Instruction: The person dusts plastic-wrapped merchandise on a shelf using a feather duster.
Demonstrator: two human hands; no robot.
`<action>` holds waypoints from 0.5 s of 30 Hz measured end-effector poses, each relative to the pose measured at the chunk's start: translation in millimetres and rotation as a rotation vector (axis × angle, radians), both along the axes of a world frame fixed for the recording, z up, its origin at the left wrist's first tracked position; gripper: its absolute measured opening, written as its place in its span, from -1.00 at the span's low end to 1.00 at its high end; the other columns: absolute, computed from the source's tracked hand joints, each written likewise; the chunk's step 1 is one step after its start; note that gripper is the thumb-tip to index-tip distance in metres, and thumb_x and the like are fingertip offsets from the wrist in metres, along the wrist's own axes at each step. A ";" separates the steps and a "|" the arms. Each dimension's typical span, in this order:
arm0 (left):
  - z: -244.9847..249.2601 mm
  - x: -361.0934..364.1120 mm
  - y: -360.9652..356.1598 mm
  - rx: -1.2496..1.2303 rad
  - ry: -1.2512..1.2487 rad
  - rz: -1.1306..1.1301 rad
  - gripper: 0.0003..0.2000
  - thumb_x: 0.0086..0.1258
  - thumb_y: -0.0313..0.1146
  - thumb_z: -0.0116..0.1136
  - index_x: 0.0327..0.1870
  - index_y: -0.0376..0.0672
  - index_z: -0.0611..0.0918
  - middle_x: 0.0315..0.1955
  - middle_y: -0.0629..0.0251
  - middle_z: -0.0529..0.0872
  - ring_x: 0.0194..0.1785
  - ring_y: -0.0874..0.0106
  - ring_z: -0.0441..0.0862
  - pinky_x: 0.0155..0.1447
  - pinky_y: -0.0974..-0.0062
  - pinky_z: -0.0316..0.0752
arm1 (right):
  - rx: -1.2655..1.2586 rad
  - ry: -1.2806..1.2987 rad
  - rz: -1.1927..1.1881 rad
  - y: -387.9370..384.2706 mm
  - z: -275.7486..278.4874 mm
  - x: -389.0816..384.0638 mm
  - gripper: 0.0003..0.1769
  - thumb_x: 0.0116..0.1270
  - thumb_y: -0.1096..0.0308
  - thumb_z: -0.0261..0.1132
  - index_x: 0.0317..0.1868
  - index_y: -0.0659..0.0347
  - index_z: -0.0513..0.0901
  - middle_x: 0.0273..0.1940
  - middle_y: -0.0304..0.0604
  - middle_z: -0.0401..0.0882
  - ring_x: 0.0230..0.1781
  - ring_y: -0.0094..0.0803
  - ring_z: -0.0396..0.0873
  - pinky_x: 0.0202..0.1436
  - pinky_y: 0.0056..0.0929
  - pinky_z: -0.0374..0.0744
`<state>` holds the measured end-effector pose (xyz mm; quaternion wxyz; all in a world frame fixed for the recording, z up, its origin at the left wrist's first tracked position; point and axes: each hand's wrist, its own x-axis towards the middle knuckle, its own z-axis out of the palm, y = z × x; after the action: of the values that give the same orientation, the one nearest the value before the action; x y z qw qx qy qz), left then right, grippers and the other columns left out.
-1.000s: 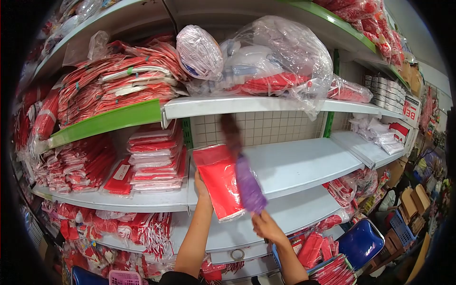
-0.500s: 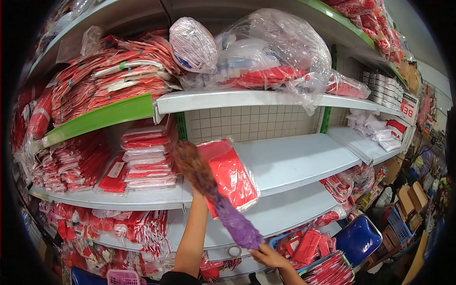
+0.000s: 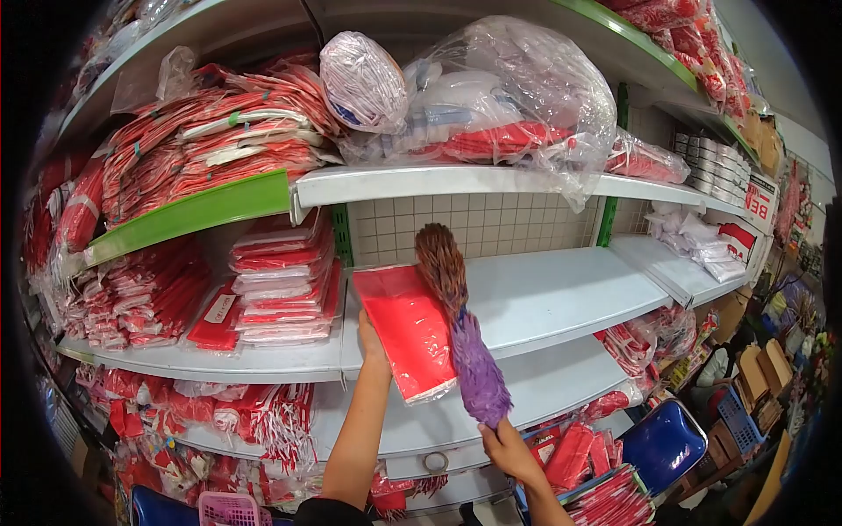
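Note:
My left hand point(image 3: 371, 337) grips the left edge of a flat red packet point(image 3: 399, 324) in clear plastic, holding it tilted in front of the middle shelf. Part of that hand is hidden behind the packet. My right hand point(image 3: 506, 450) is closed around the lower end of a feather duster point(image 3: 478, 355), brown at the tip and purple toward the hand. The duster points upward and overlaps the packet's right edge in view. Left of the packet, a stack of red and white packets point(image 3: 285, 289) stands on the middle shelf point(image 3: 570, 289).
Above, the upper shelf point(image 3: 500, 180) carries bundled red packets point(image 3: 219, 131) and a large clear plastic bag point(image 3: 526, 96). White packets point(image 3: 697, 241) lie at the right. Below right are a basket of red items point(image 3: 574, 456) and a blue chair back point(image 3: 662, 447).
The duster has swung right, from across the packet's left side to its right edge, and now stands more upright. My right hand moved slightly right and up. The packet shifted slightly left.

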<state>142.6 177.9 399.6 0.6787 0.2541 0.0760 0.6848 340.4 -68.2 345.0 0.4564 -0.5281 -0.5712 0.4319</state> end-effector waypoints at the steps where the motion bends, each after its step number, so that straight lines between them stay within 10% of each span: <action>1: 5.3 2.3 -4.8 -0.022 0.001 0.034 -0.65 0.43 -0.08 -0.27 -0.08 -0.11 0.51 -0.18 0.25 0.62 -0.20 0.29 0.59 -0.08 0.35 0.54 | 0.068 -0.096 -0.037 5.0 -2.9 -4.2 -0.71 0.42 0.24 0.11 0.03 0.20 0.36 -0.62 -0.39 0.28 -0.67 -0.65 0.26 -0.61 -0.61 0.23; 5: -26.7 -11.8 26.8 0.279 -0.513 -0.387 -0.66 0.43 -0.09 -0.27 -0.09 -0.11 0.51 -0.26 0.24 0.63 -0.21 0.32 0.59 -0.16 0.37 0.55 | -0.277 0.192 0.427 5.6 42.7 3.3 -0.50 0.39 0.25 0.14 0.28 0.14 0.23 -0.56 -0.43 0.26 -0.68 -0.69 0.18 -0.62 -0.65 0.20; 9: 28.9 4.8 -29.8 -0.082 0.007 0.003 -0.65 0.43 -0.09 -0.27 -0.10 -0.12 0.51 -0.34 0.24 0.62 -0.33 0.32 0.58 -0.25 0.37 0.54 | -0.006 -0.183 0.029 34.5 40.1 9.0 -0.57 0.41 0.27 0.08 0.22 0.22 0.25 -0.58 -0.29 0.42 -0.63 -0.56 0.36 -0.57 -0.46 0.37; 15: 9.6 3.3 -6.8 0.057 0.051 0.045 -0.63 0.45 -0.08 -0.31 -0.08 -0.13 0.51 -0.25 0.21 0.63 -0.23 0.31 0.60 -0.10 0.33 0.55 | 0.054 -0.235 0.339 29.5 55.6 2.4 -0.57 0.41 0.27 0.06 0.19 0.30 0.26 -0.39 0.19 0.55 -0.42 -0.05 0.53 -0.29 -0.24 0.47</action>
<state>145.8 171.1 409.2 0.6534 0.2889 0.0794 0.6952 342.8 -38.7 400.6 0.3216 -0.4588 -0.7125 0.4224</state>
